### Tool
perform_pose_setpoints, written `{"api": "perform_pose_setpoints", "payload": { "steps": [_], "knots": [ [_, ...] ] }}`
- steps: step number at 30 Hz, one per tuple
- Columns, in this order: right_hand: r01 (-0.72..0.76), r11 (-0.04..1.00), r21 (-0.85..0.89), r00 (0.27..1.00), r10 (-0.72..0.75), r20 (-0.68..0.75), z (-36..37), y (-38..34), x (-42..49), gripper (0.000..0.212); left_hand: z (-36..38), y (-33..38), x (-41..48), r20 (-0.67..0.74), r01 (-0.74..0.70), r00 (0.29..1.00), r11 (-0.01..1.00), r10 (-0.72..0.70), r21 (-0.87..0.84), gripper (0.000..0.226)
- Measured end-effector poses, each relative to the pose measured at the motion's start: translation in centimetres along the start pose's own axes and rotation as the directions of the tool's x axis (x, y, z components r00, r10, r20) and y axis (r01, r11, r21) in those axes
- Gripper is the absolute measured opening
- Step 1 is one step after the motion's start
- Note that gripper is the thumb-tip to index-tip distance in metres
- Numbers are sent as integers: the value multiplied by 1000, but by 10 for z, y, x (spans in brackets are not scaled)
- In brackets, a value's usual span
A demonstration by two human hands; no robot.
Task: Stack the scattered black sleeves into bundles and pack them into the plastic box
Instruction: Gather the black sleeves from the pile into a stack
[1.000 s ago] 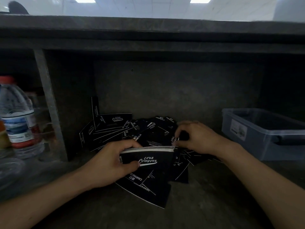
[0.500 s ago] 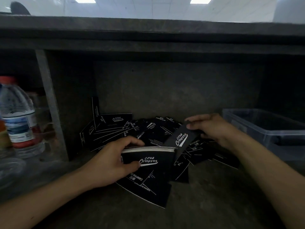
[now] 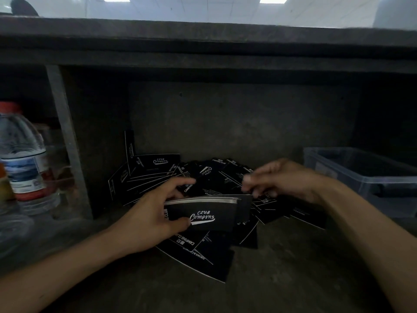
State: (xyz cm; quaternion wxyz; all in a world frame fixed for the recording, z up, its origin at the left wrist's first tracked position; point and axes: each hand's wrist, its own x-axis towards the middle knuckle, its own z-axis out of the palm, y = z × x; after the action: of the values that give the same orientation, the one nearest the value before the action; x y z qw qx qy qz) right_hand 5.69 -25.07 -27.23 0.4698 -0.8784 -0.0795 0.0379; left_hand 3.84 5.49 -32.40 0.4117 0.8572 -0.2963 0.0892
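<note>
My left hand (image 3: 149,220) grips an upright bundle of black sleeves (image 3: 203,216) printed "Club Camping", with the thumb in front and the fingers over the top edge. My right hand (image 3: 284,179) is blurred by motion. Its fingertips pinch the right end of a single black sleeve (image 3: 244,206) that lies against the back of the bundle. Several loose black sleeves (image 3: 214,175) lie scattered behind and under the bundle on the dark shelf floor. The translucent plastic box (image 3: 361,177) stands at the right, apart from both hands.
A large water bottle (image 3: 22,159) with a red cap stands at the left behind a grey upright post (image 3: 65,141). A low concrete slab roofs the recess. More sleeves lean against the back left wall (image 3: 155,162).
My right hand picked one sleeve out of the pile, carried it left and brought it down against the back of the bundle. My left hand kept the bundle still.
</note>
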Motion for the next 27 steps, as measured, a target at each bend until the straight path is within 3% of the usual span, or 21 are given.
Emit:
{"api": "perform_pose_setpoints", "payload": {
  "steps": [2,4,6,8,12,15,22,27],
  "knots": [
    [10,1000,-17,944,-15,-330,-3,6,8,29,0,2,-1,8,-29,1000,1000,28,11,58],
    [-132,975,-180,896,40,-442,-7,14,13,42,0,2,-1,27,-46,999,999,45,18,43],
    [-266,918,-295,911,140,-388,-6,22,14,55,0,2,-1,42,-51,998,999,50,19,36],
    [-287,913,-289,912,168,-375,-6,24,16,50,0,1,-1,34,-54,998,998,53,25,33],
    [-175,981,-85,875,115,-470,-11,16,16,29,1,1,0,10,-58,998,998,58,28,32],
    [-136,988,75,871,155,-467,-10,8,10,23,1,3,-1,40,-67,997,998,67,10,37],
    [88,980,179,838,24,-545,-4,-5,5,16,0,4,-1,71,-64,996,997,62,30,31],
    [181,931,318,898,-25,-440,9,-16,4,19,1,4,0,46,-46,998,998,44,48,26]
  ]
}}
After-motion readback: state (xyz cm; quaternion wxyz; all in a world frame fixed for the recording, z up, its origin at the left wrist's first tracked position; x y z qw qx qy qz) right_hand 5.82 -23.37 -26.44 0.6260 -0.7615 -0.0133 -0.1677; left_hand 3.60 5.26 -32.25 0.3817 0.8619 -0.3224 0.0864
